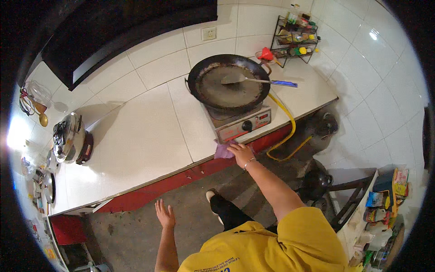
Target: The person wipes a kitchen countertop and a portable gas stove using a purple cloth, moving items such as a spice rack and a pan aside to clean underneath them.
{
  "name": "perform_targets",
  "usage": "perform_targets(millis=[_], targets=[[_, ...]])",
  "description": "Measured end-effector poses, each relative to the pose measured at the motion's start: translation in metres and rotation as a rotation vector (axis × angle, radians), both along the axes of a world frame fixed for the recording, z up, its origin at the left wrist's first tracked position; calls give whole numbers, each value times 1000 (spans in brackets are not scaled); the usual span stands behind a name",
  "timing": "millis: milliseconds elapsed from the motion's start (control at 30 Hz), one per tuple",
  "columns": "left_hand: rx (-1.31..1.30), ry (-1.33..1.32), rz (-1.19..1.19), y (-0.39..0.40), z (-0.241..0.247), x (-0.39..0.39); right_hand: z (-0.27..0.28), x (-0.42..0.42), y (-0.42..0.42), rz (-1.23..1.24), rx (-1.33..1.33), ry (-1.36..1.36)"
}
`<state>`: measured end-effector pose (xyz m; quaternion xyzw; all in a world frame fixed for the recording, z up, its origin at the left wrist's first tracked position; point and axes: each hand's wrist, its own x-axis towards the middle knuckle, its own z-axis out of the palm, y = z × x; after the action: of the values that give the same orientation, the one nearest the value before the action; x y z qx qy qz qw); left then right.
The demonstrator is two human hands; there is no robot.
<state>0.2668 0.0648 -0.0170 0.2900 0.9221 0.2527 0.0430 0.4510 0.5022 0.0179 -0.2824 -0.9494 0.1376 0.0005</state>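
Observation:
My right hand (pixel 242 154), with a bracelet at the wrist, grips a purple cloth (pixel 222 150) at the counter's front edge. The cloth lies just below the front of a portable gas stove (pixel 244 124), and my fingers cover part of it. A large black wok (pixel 227 90) sits on the stove, with cloudy liquid inside. Across its right rim lies a metal spatula (pixel 234 79) with a blue handle. My left hand (pixel 165 213) hangs over the floor in front of the counter, fingers apart, holding nothing.
A yellow gas hose (pixel 291 119) runs from the stove to a dark gas cylinder (pixel 324 125) at right. Behind the wok stand a wire spice rack (pixel 295 40) and a red funnel-like item (pixel 267 53). An electric pot (pixel 73 139) occupies the white counter (pixel 142 136) at left.

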Motion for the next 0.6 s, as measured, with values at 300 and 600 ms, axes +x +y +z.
perform_targets(millis=[300,600], targets=[[-4,78,11,32,3,2,16,66,75,-239,43,-78],[-25,167,-64,197,28,17,-23,161,184,-419,38,-36]])
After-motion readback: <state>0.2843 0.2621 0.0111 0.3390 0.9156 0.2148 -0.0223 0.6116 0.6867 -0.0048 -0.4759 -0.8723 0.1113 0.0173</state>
